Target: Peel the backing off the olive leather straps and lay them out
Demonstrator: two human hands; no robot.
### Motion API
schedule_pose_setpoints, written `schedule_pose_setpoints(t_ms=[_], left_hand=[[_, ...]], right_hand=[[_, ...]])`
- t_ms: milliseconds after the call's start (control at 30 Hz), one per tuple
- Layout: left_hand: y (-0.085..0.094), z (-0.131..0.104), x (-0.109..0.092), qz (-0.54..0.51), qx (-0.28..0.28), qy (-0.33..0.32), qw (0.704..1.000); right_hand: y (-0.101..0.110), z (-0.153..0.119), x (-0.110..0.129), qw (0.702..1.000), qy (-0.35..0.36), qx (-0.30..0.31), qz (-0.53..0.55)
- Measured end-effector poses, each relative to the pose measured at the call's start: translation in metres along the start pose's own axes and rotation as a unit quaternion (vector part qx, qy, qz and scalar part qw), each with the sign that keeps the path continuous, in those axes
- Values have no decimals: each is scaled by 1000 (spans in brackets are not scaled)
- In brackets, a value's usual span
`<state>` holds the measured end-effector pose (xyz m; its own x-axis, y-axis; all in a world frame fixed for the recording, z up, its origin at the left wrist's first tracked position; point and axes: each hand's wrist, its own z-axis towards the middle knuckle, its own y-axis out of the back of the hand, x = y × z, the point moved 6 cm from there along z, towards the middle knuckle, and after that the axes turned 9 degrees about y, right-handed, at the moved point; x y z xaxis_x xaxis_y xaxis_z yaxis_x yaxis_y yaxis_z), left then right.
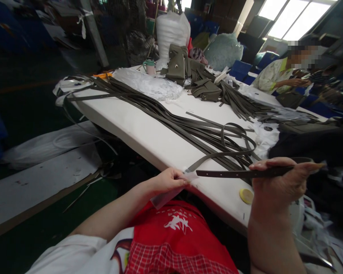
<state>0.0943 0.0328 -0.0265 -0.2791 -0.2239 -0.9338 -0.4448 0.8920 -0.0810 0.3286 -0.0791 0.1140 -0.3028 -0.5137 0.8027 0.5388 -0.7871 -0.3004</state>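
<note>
My left hand (170,180) pinches a small clear plastic sleeve (167,196) at the table's front edge. The punched end of a dark strap (225,174) lies right beside the sleeve's upper end. Farther right, my right hand (282,179) is closed on that strap, which runs between fingers and thumb, with a row of small holes toward its left end. Behind the hands, a long bundle of dark straps (171,121) stretches diagonally over the white table (137,133), and one strap loops up at its right end.
A yellow tape roll (246,196) is near the table's front edge. Farther back are dark bags (177,68), clear plastic wrapping (151,83) and a cup (150,66). A person (277,76) works at the right. A white board (45,179) is at the lower left.
</note>
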Motion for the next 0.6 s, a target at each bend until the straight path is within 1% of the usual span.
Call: schedule_pose_setpoints(t_ms=[167,333,467,600], left_hand=[[-1,-1,-2,12,12,-10,1000],[-2,-1,2,-8,21,0,1000],[-3,1,3,-14,21,5,1000],[-3,0,-2,6,18,4,1000]], right_hand=[[0,-3,-4,1000,-23,3,2],[5,0,1,1000,-14,-22,6],[4,0,1,1000,-21,-3,14],[3,-4,-3,999,-33,2,15]])
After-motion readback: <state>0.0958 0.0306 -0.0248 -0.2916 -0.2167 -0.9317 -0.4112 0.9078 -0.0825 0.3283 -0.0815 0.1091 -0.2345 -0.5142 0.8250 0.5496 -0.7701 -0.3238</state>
